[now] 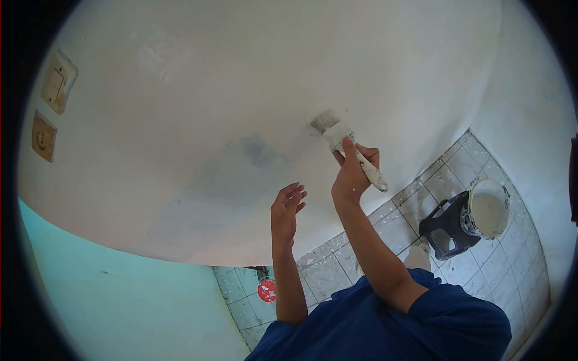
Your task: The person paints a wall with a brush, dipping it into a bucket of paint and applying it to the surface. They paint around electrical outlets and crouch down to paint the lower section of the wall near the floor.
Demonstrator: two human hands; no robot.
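My right hand (355, 171) is wrapped round the handle of a wide paintbrush (340, 133) caked with white paint. The brush's bristles rest against or very close to the pale wall (253, 78). A bluish-grey patch (259, 150) shows on that wall to the left of the brush. Lower and to the left, my left hand (287, 210) is raised in front of the wall. Its fingers are loosely bent and apart, with nothing in them.
A paint bucket (489, 207) with pale paint stands on a black plastic stool (445, 231) at right. Splattered floor tiles (385, 228) run along the wall. A switch (59, 82) and a socket (44, 137) sit at left, above a green wall (120, 289). A red round lid (267, 290) lies low.
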